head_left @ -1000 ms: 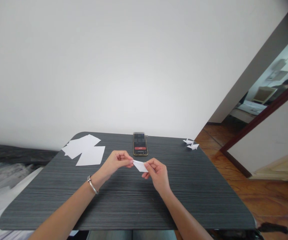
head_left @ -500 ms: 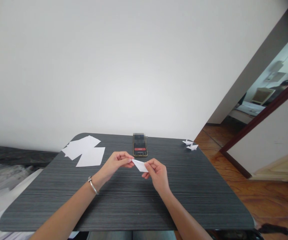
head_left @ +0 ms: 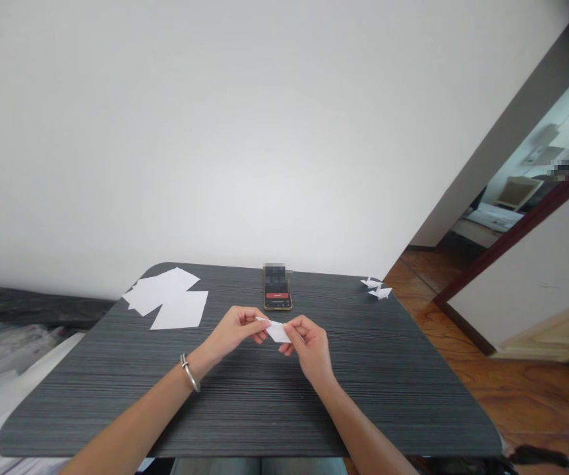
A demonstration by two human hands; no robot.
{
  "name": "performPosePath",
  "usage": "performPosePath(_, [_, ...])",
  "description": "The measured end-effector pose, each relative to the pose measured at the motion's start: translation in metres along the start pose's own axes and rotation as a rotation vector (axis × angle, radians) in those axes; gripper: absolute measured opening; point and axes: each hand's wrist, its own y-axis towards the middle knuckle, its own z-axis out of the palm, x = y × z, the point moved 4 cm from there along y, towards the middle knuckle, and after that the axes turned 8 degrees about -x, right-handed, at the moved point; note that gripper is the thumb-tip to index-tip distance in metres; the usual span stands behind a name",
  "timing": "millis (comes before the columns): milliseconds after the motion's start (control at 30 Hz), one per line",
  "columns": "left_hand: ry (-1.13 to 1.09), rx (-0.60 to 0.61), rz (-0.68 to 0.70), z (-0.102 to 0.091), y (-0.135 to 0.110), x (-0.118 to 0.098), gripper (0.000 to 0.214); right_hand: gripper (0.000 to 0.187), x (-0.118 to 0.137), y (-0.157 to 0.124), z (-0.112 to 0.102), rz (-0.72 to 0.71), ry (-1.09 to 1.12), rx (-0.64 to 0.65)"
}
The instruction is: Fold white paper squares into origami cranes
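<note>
A small folded piece of white paper (head_left: 277, 332) is held between my two hands above the middle of the table. My left hand (head_left: 242, 330) pinches its left end between thumb and fingers, and a thin tip shows past the thumb. On the other end, my right hand (head_left: 308, 341) grips the paper with the thumb on top. Both hands are closed on it, and the parts under the fingers are hidden. Just behind them a phone (head_left: 277, 305) stands with a lit screen.
Loose white paper sheets (head_left: 179, 309) lie at the table's back left. Two folded paper cranes (head_left: 380, 292) sit near the back right edge. The dark wood-grain table (head_left: 388, 389) meets a white wall (head_left: 274, 165). A doorway opens at the right, with a person partly visible beyond.
My left hand has shifted slightly right along the paper, its thumb now covering more of the left end. The right hand has barely moved.
</note>
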Motion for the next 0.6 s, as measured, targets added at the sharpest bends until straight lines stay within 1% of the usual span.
performPosePath(433, [0.006,0.024,0.008,-0.0010,-0.0027,-0.0026,0.022,0.024,-0.0004,-0.0010,0.0007,0.016,0.016,0.021])
performPosePath(600, [-0.044,-0.015,0.034,-0.0011,-0.0023,-0.0049,0.022,0.024,-0.0001,-0.0015,-0.0012,0.009,0.011,0.002])
